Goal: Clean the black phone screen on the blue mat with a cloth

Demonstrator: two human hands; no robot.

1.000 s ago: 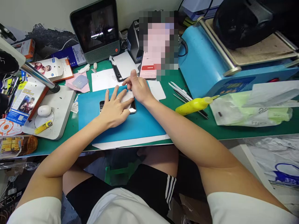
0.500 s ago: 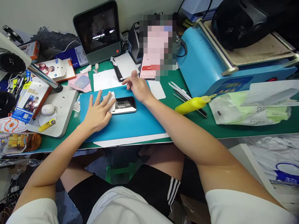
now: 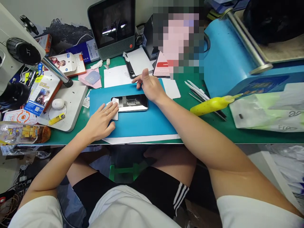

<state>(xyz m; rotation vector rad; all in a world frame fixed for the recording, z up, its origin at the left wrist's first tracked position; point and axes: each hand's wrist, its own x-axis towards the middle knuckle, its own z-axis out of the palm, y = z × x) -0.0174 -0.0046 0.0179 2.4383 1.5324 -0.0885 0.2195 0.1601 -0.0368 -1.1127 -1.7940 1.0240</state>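
Note:
A smartphone [image 3: 136, 102] with a dark, glossy front lies flat on a blue mat [image 3: 140, 125], its screen showing bright reflections. Over its left end, my left hand [image 3: 102, 121] presses down on a small white wipe [image 3: 115, 113], fingers stretched flat and close together, thumb apart. The wipe is partly hidden under those fingers. My right hand [image 3: 152, 85] hovers or rests by the phone's upper right corner; its thumb points up, the fingers are loosely bent, and I see nothing held in it.
A blue machine [image 3: 225, 60] with metal rollers stands to the right. Near it lie a yellow squeeze bottle [image 3: 211, 105] and several thin tools. Behind the mat are white papers [image 3: 116, 76] and a screen device [image 3: 112, 28]. A microscope stand [image 3: 73, 109] occupies the left.
The view has shifted, moving the scene rightward. My left hand has slid down and toward the phone's near-left edge with the wipe, its fingers drawn closer together. My right hand keeps nearly the same pose.

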